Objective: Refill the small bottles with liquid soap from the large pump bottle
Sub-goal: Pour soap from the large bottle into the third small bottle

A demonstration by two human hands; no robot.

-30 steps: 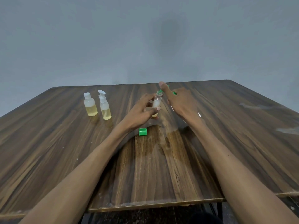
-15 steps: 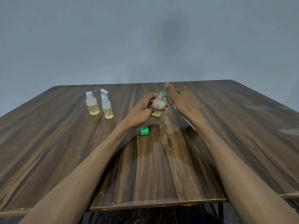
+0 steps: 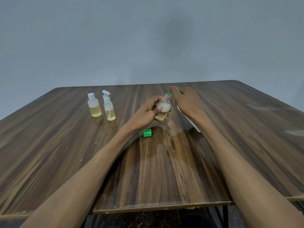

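Note:
My left hand (image 3: 147, 111) grips a small clear bottle (image 3: 163, 108), tilted with its mouth up and to the right. It holds yellow soap at the bottom and white foam above. The green nozzle (image 3: 169, 94) of the large pump bottle meets that mouth. My right hand (image 3: 187, 102) is curled over the green pump head, index finger on top. It hides most of the pump bottle; only a white sliver (image 3: 196, 129) shows under my wrist. A loose green cap (image 3: 147, 133) lies on the table below my left hand.
Two small bottles with yellow soap stand at the back left of the wooden table (image 3: 65, 145): one with a white cap (image 3: 94, 106), one with a white spray head (image 3: 109, 107). A wet patch (image 3: 174, 142) spreads in front of my hands.
My left hand has tipped the small bottle from upright to slanted against the green nozzle. My right index finger has come down onto the pump head.

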